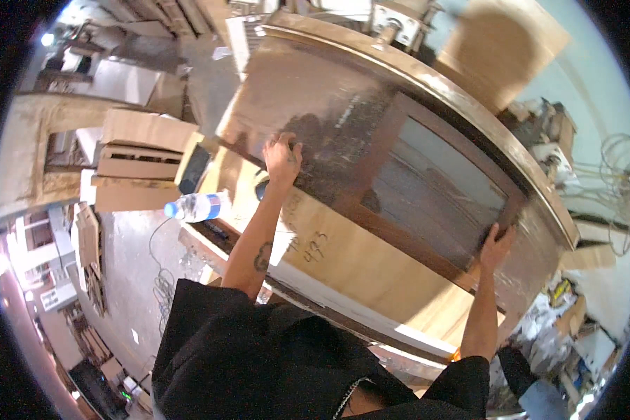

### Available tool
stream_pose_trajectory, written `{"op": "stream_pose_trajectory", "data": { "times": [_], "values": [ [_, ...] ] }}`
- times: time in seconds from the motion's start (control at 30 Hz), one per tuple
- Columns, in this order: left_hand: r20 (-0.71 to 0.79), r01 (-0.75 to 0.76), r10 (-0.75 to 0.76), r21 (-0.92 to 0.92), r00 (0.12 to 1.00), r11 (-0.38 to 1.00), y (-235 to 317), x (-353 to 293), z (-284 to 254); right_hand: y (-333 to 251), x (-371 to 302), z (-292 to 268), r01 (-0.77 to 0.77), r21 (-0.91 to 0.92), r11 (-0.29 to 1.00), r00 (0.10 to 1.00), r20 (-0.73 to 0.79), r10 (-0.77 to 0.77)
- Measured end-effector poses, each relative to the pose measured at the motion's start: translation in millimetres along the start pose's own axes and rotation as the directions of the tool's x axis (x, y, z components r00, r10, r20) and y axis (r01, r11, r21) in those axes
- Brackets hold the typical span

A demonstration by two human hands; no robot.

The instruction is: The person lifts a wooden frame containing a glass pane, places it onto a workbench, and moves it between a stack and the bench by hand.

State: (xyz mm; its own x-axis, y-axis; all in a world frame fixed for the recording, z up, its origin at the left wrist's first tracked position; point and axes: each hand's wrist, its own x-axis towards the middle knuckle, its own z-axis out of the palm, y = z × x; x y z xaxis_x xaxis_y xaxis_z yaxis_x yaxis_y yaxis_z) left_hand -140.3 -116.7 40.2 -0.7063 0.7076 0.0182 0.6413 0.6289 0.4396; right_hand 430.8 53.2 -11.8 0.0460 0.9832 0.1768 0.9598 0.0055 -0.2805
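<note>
A brown wooden frame with a glass-like pane [441, 183] lies flat on a broad, dark, worn worktop [315, 91]. My right hand [497, 248] is at the frame's right end, its fingers closed over the edge. Left of the frame, my left hand [283, 157] rests on the worktop near its front edge, fingers bent and somewhat apart, with nothing visible in them. Along the near side lies a pale plywood board [357, 255] with handwritten marks, partly under my left forearm.
A clear plastic bottle with a blue cap [196, 207] lies left of my forearm. Behind the worktop's raised rail [427, 59] stand a metal machine fitting [395, 28] and a leaning board [504, 49]. Stacked wood pieces [143, 157] are at left; scraps and plastic bags [549, 329] at right.
</note>
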Motion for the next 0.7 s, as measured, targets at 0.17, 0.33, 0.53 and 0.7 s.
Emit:
{"op": "stream_pose_trajectory", "data": {
  "times": [0.17, 0.33, 0.53, 0.7],
  "values": [
    [-0.161, -0.183, 0.133, -0.345, 0.978, 0.921, 72.3, -7.6, 40.3, -32.8, 2.0, -6.7, 0.008, -0.024, 1.000, 1.000, 0.019, -0.007],
    [-0.005, -0.192, 0.197, -0.245, 0.980, 0.950, 125.9, 38.6, 63.2, -17.4, -2.2, -8.6, 0.010, -0.002, 1.000, 1.000, 0.003, -0.010],
    [0.197, -0.345, 0.410, -0.294, 0.890, 0.891, 144.7, 125.2, 108.9, -33.1, 6.2, -16.4, -0.017, 0.044, 0.999, 0.999, 0.036, 0.015],
    [0.528, -0.435, 0.370, -0.002, 0.764, 0.900, 174.6, 147.0, 113.4, -27.9, 5.4, -15.6, -0.066, 0.004, 0.998, 0.996, 0.068, 0.066]
  ]
}}
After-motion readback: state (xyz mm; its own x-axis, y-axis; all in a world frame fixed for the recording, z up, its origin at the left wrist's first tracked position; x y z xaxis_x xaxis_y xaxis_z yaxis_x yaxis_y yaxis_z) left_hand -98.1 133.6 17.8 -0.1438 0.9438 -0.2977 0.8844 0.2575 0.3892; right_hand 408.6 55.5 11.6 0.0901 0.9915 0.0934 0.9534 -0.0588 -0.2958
